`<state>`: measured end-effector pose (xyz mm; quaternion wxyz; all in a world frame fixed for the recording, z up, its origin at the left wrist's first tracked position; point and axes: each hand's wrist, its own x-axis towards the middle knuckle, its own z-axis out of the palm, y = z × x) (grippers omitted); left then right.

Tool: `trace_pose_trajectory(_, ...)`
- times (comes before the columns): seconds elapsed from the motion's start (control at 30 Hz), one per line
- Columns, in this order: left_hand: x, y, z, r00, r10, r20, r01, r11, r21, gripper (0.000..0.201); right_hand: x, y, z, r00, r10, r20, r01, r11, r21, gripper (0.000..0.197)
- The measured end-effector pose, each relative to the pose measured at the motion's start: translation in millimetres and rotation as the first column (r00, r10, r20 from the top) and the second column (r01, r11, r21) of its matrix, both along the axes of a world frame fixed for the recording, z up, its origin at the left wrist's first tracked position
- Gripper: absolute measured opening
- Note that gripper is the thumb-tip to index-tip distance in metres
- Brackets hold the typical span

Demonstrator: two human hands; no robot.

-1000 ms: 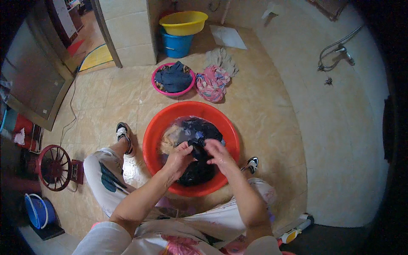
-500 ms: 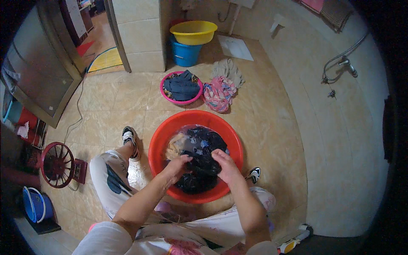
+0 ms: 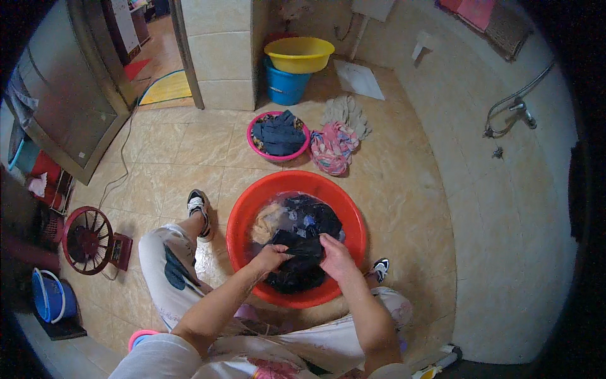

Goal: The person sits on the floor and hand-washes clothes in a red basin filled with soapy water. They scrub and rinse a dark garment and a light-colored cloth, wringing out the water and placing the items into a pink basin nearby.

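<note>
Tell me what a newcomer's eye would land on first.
Probably the big red basin between the person's feet, where the left hand and right hand hold a dark cloth. Beyond it, a pink basin of clothes and a yellow basin atop a blue bucket stand out; a dark red fan stands at the left.

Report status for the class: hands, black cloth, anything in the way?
Left hand, right hand: both gripping black cloth. Cloth: spread between them above red tub. No obstruction visible at either hand.
</note>
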<state>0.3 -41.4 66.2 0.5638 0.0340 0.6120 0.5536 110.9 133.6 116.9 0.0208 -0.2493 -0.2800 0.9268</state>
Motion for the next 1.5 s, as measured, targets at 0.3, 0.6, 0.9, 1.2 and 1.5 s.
trace_pose_trajectory(0.3, 1, 11, 94, 0.919, 0.148, 0.366, -0.212, 0.967, 0.143, 0.023, 11, 10, -32, 0.913, 0.187, 0.363, -0.358, 0.796, 0.489, 0.041)
trace_pose_trajectory(0.6, 2, 2, 10, 0.997, 0.079, 0.010, -0.080, 0.997, 0.020, 0.019, 12, 5, -23, 0.977, 0.193, 0.088, -0.211, 0.934, 0.289, 0.031)
trace_pose_trajectory(0.9, 9, 6, 62, 0.797, 0.179, 0.576, -0.321, 0.934, 0.155, 0.024, 14, 7, -50, 0.920, 0.177, 0.350, -0.294, 0.902, 0.316, 0.037)
trace_pose_trajectory(1.2, 6, 5, 27, 0.968, 0.196, 0.156, -0.208, 0.976, 0.060, 0.019, 9, 6, -24, 0.956, 0.223, 0.189, -0.292, 0.774, 0.562, 0.028)
trace_pose_trajectory(1.5, 21, 11, 7, 0.992, 0.123, 0.040, -0.129, 0.956, 0.263, 0.026, 5, -6, -48, 0.876, 0.029, 0.481, -0.474, 0.235, 0.849, 0.036)
